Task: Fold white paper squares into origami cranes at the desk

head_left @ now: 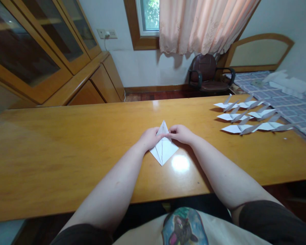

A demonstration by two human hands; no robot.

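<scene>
Pictured near the middle of a wooden table point(73, 149): a left hand point(152, 137) curled nearly closed at the left edge of a folded paper point(168, 149), with thumb laid across the top layer and fingertips partly hidden. Opposite, at the right edge of the same white piece, a right hand point(182, 133) with thumb and forefinger drawn almost together on the paper and the other fingers tucked in. Impossible to tell how firmly. Lying flat between both, roughly kite-shaped, with the narrow point toward the window and creases running lengthwise.

Counted from left to right: two bare hands, one folded paper between, and six paper cranes point(231, 129) at the right end of the table, set close together in three rows of two with wings spread.

Underneath, a smooth yellow-brown surface with a bright patch of glare point(180, 163) just right of the paper. Beyond, from the left: a wooden cabinet point(66, 64) with glass doors, a wall socket point(113, 33) with a plug in place, a window point(148, 15) beside a pink curtain point(201, 27), one brown armchair point(205, 71), and a bed point(295, 105) with a checked cover and an arched headboard point(260, 52).
</scene>
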